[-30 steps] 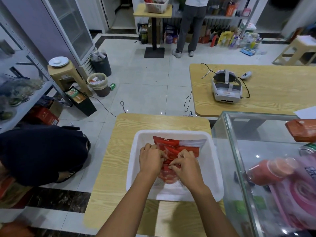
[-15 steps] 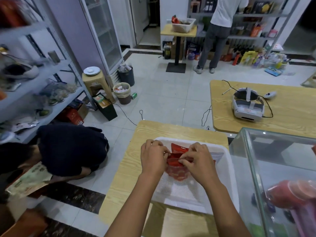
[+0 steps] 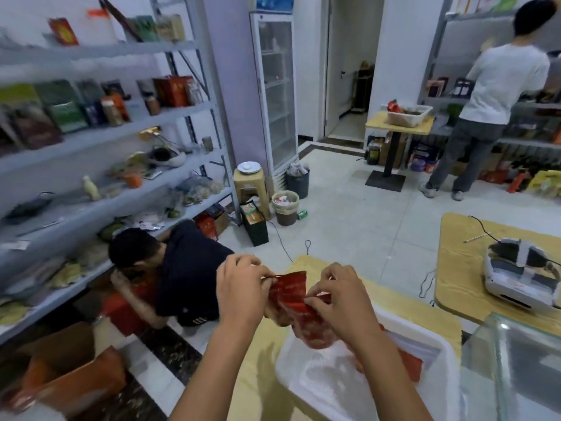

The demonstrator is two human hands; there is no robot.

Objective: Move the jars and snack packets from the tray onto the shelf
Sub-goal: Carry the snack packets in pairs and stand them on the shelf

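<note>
a red snack packet [image 3: 293,302] is pinched by its top edge between the left hand [image 3: 241,294] and right hand [image 3: 340,302], held above the white tray [image 3: 349,390]; the shelf [image 3: 100,132] is seen well apart at left

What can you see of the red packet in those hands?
The red snack packet is a glossy, plastic-looking pouch, flat at the top, fuller and crumpled below. It hangs roughly upright above the white tray. The left hand pinches its top corner, the right hand its right edge. Its print is blurred.
</note>
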